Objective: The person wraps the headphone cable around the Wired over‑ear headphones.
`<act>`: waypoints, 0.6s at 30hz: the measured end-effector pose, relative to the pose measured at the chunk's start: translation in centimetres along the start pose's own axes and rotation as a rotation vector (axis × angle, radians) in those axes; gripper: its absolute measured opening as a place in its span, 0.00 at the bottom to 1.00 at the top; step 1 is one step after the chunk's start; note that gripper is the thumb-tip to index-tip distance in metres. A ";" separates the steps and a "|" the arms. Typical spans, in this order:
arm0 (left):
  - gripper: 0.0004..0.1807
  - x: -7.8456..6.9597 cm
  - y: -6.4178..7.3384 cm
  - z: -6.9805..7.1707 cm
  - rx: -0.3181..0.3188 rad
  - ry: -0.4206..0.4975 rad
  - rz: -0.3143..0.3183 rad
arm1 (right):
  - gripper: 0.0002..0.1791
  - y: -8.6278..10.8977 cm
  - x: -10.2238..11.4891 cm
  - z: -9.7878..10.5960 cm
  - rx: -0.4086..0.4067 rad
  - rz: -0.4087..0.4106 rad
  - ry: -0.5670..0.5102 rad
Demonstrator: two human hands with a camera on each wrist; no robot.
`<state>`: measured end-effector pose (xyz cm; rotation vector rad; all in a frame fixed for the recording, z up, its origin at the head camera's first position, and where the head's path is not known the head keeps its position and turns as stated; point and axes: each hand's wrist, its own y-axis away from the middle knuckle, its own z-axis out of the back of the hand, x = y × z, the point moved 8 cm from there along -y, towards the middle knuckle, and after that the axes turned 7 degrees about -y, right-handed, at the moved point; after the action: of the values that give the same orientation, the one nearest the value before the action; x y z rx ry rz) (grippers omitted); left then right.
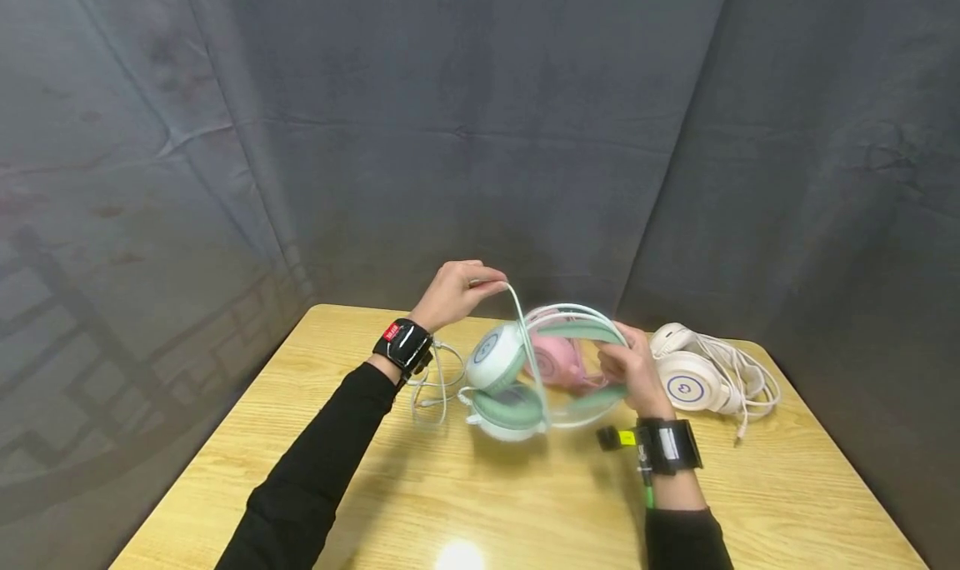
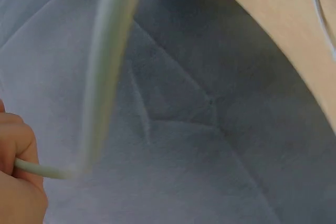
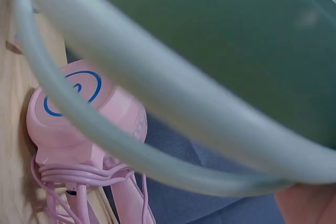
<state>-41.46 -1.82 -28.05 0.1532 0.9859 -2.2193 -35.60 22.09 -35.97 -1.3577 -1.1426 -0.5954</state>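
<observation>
Above the table, my right hand [image 1: 633, 370] grips the headband of mint-green and white headphones [image 1: 497, 357], whose two ear cups point left. My left hand [image 1: 459, 291], higher up and to the left, pinches a pale green cable [image 1: 523, 328] between thumb and fingers. From there the cable [image 2: 105, 72] runs down across the front of the headphones. The lower part of the headphones is blurred. Pink headphones [image 1: 551, 360] stand behind, partly hidden; in the right wrist view, a pink cord [image 3: 86, 174] is wound round them.
White headphones [image 1: 686, 380] with a bundled cord lie at the table's right, beside my right hand. A thin pale cord [image 1: 442, 387] trails loosely on the wooden table [image 1: 450, 487] at left. Grey cloth [image 1: 465, 137] hangs behind and at both sides.
</observation>
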 end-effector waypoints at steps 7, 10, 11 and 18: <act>0.10 2.8 0.4 -1.1 0.042 0.200 0.234 | 0.15 0.1 0.1 -0.4 0.146 0.045 -0.069; 0.09 3.2 0.7 -2.6 0.104 0.233 0.303 | 0.14 0.2 0.5 -0.8 0.186 0.076 -0.120; 0.09 3.2 0.9 -3.1 0.129 0.245 0.316 | 0.14 0.3 0.6 -0.9 0.205 0.090 -0.147; 0.07 3.1 2.0 -6.0 0.281 0.324 0.331 | 0.24 0.2 1.2 -1.3 0.301 0.128 -0.421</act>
<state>-43.46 -0.32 -34.68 0.7674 0.7402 -2.0464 -34.56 21.23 -34.78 -1.3116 -1.4034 -0.0346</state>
